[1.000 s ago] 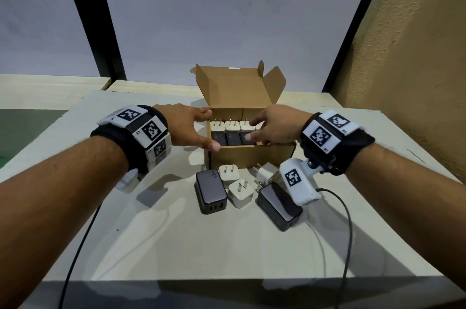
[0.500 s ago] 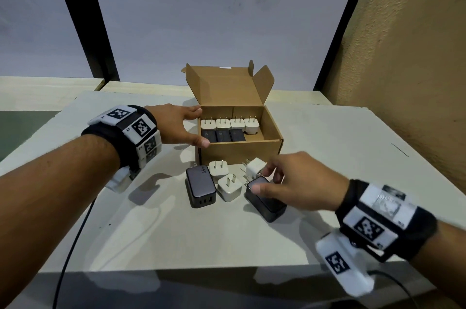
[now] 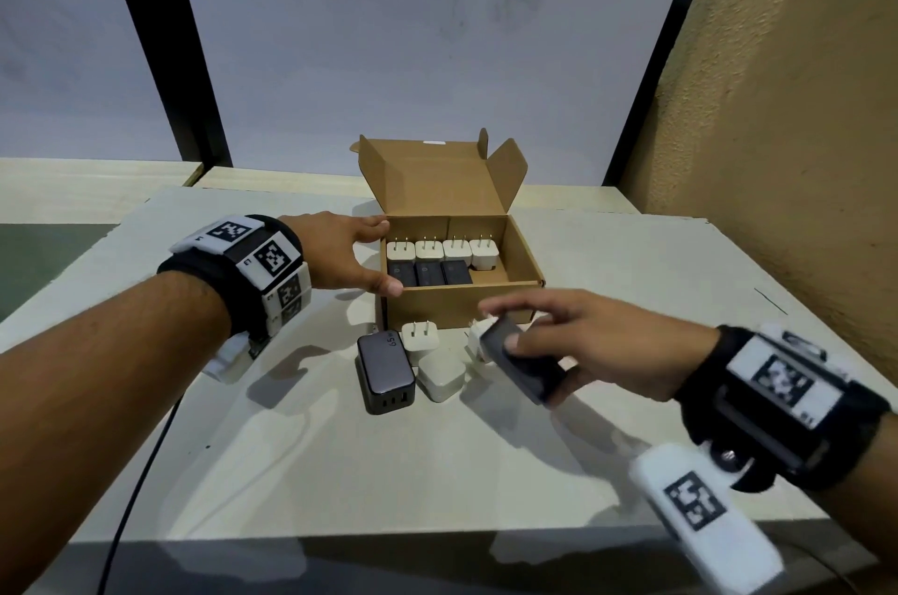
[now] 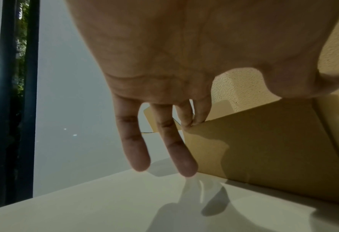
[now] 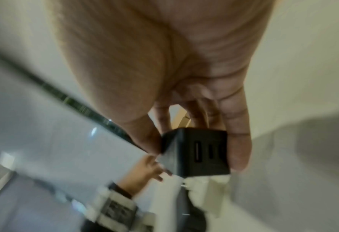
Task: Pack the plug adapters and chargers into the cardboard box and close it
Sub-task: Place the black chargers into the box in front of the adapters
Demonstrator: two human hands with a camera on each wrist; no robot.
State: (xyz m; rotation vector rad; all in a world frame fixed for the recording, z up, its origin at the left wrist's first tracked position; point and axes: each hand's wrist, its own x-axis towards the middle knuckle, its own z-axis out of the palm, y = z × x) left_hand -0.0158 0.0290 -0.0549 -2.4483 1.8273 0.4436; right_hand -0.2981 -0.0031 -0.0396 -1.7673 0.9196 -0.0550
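Note:
The open cardboard box (image 3: 525,254) stands mid-table, lid up. Inside lie a row of white plug adapters (image 3: 442,250) and three black chargers (image 3: 430,272). My left hand (image 3: 350,254) rests against the box's left wall (image 4: 273,149) with straight fingers, thumb on the front corner. My right hand (image 3: 578,341) grips a black charger (image 3: 522,363) lifted off the table; its ports show in the right wrist view (image 5: 202,152). On the table in front of the box remain another black charger (image 3: 386,373) and white adapters (image 3: 420,334), (image 3: 442,375); one more is partly hidden behind the held charger.
The white table (image 3: 340,473) ends at a near edge below my arms. A tan wall (image 3: 787,132) rises on the right. A black cable (image 3: 131,487) hangs off the near left of the table.
My right hand left the box, came down to the black charger in front, gripped it and has lifted it off the table. My left hand stays on the box.

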